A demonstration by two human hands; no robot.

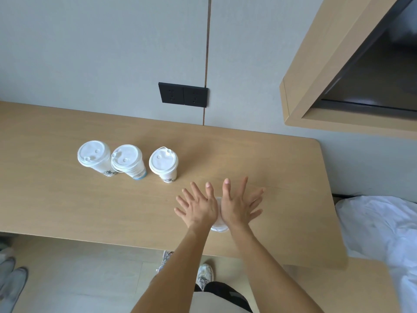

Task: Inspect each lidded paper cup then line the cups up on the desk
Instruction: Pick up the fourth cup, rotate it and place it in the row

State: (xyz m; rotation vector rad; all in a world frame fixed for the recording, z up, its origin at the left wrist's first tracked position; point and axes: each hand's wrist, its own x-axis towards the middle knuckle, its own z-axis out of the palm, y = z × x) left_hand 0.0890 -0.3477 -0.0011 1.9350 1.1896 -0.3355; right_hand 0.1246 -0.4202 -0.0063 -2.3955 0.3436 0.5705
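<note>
Three white lidded paper cups stand in a row on the wooden desk (67, 199): a left cup (94, 154), a middle cup (127, 160) touching it, and a right cup (163, 163) a little apart. A fourth cup's white lid (218, 225) shows only as a sliver between my wrists. My left hand (197, 206) and my right hand (239, 204) hover side by side over that lid, palms down, fingers spread wide. Neither hand grips anything.
A black double wall socket (183, 94) sits above the desk's back edge. A wood-framed dark screen (370, 71) hangs at the upper right. White bedding (379, 231) lies past the desk's right end. Shoes (11, 283) show on the floor at the left.
</note>
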